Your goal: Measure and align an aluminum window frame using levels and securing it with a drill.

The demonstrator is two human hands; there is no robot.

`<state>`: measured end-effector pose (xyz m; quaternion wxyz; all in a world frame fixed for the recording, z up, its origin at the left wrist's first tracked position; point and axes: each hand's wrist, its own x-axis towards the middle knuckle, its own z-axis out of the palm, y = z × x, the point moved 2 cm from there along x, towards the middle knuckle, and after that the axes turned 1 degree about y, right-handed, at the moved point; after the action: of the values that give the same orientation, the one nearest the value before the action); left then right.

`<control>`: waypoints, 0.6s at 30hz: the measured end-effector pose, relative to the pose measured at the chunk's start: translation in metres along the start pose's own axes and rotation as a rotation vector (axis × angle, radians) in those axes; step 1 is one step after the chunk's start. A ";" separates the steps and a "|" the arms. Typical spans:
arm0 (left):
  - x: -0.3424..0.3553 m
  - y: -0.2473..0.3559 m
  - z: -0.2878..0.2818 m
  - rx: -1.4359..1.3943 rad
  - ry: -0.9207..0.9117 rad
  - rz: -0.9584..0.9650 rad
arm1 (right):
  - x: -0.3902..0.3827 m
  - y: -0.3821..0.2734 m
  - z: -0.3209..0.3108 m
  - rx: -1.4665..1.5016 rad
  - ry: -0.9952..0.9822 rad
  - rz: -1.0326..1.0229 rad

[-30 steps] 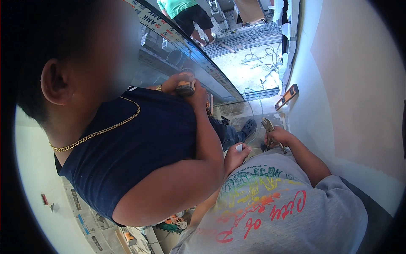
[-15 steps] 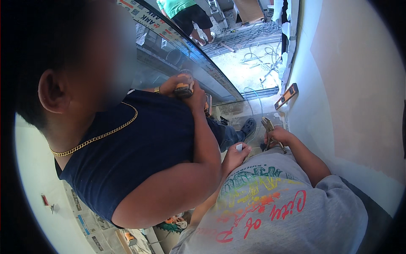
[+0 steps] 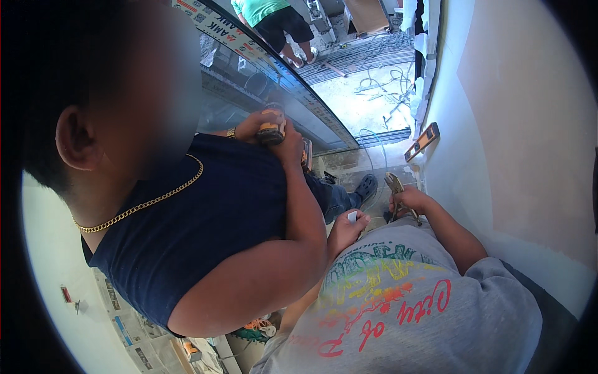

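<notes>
My right hand (image 3: 410, 201) is closed around a pair of locking pliers (image 3: 393, 182), jaws pointing away from me and handles toward my grey shirt. Near my waist, my left hand (image 3: 346, 232) is curled around a small white piece (image 3: 352, 217); only its end shows above the fingers, so its kind is unclear. Close on my left stands a co-worker in a dark sleeveless top (image 3: 230, 206). Both of that person's hands (image 3: 283, 140) are on an orange and black power drill (image 3: 272, 128), held in front of a glass panel frame (image 3: 293, 81).
A short orange and black spirit level (image 3: 422, 142) leans at the wall (image 3: 529, 137) on my right. Beyond the doorway, a person in a green shirt (image 3: 265, 9) stands by bundled rods (image 3: 355, 56) and loose cables (image 3: 389, 87). Tools and cords (image 3: 258, 329) lie behind the co-worker.
The co-worker's upper body has shifted very slightly. My hands stay in place with the pliers and the white piece.
</notes>
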<state>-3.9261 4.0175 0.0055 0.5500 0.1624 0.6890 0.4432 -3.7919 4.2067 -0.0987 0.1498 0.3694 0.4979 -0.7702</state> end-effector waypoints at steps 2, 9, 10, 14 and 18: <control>0.000 -0.002 0.000 -0.047 0.010 0.004 | 0.000 0.000 0.000 -0.003 0.001 0.001; 0.002 -0.003 0.002 -0.033 0.021 0.002 | 0.001 0.000 -0.002 -0.005 0.008 -0.003; 0.002 -0.004 0.002 -0.013 0.024 0.011 | 0.001 0.001 -0.002 -0.005 0.008 -0.003; 0.001 0.000 0.002 -0.013 0.003 -0.001 | 0.007 0.008 -0.005 0.020 -0.005 -0.015; 0.002 -0.002 0.000 -0.044 -0.025 0.010 | 0.006 0.004 -0.003 0.016 -0.004 0.000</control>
<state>-3.9265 4.0173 0.0025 0.5597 0.1590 0.6714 0.4589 -3.7920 4.2081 -0.1063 0.1482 0.3690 0.4914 -0.7748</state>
